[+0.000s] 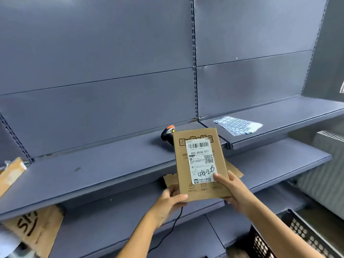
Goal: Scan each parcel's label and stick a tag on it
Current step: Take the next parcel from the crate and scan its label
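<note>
Fingers point(179, 196) of left hand point(167, 203) and right hand point(230, 190) grip cardboard parcel point(204, 191) at near end; long axis runs away; barcode scanner point(166, 134) beyond far-left corner, nearer left hand.

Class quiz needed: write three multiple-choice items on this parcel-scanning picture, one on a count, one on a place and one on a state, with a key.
1. How many hands hold the parcel?
A. None
B. One
C. Two

2. Where does the scanner lie?
A. On the shelf behind the parcel
B. On top of the parcel
C. Hanging from a hook

3. How is the label turned?
A. Face down
B. Toward the camera
C. Toward the shelf's back panel

Key:
1 C, the left hand and the right hand grip its lower corners.
2 A, the parcel partly hides it.
3 B, its barcode and handwriting show.
</note>
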Motion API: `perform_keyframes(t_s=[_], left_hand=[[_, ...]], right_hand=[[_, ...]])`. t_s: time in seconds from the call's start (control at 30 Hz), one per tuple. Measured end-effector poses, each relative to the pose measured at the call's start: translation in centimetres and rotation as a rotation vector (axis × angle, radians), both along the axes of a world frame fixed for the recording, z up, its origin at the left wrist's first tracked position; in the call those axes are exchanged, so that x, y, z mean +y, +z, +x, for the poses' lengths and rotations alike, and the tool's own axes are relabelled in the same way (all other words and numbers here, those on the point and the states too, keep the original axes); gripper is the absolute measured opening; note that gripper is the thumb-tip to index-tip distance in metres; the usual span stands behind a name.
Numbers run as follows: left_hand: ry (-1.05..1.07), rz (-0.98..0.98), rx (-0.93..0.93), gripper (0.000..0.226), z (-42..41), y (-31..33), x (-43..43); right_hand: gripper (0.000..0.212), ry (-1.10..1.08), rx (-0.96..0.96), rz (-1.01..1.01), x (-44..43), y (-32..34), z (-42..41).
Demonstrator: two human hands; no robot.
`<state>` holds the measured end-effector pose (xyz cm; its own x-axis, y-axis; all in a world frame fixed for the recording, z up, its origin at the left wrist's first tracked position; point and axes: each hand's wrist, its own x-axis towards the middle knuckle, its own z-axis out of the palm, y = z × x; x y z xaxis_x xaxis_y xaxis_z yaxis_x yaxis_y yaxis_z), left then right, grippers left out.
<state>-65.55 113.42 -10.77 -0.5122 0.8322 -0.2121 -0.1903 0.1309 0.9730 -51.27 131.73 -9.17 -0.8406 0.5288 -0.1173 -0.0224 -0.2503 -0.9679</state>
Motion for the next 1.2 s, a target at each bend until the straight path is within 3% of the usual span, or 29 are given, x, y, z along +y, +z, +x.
perform_keyframes(t_s=[0.23, 0.43, 0.57, 0.67, 0.8, 1.03, 1.2], left_hand=[[0.197, 0.138, -0.087, 0.074, 0.7, 1.2, 2.9], [0.316, 0.168, -0.072, 0.051, -1.8, 1.6, 1.3], [0.335, 0.202, -0.033, 0.063, -4.2, 2.2, -0.3], [0.373, 0.228, -0.025, 0.052, -6.7, 2.3, -1.6], [0.404, 0.224, -0.007, 0.034, -9.0, 2.6, -2.8], [0.438, 0.169, 0.048, 0.029, -12.1, 2.7, -3.3], [0.478, 0.169, 0.038, 0.03, -13.2, 2.6, -2.1]], right_hand=[[0.067, 0.158, -0.025, 0.006, 4.8, 2.3, -2.2], [0.069, 0.267, -0.011, -0.002, 4.4, 2.8, -6.0], [0.054, 0.332, 0.06, -0.06, 4.0, 3.5, -8.2], [0.058, 0.214, 0.133, -0.121, 4.9, 3.6, -10.2], [0.025, -0.056, -0.056, 0.147, 5.8, 3.6, -13.1], [0.049, 0.006, -0.311, 0.752, 6.2, 4.3, -20.0], [0.044, 0.075, -0.401, 0.944, 6.8, 4.4, -24.7]])
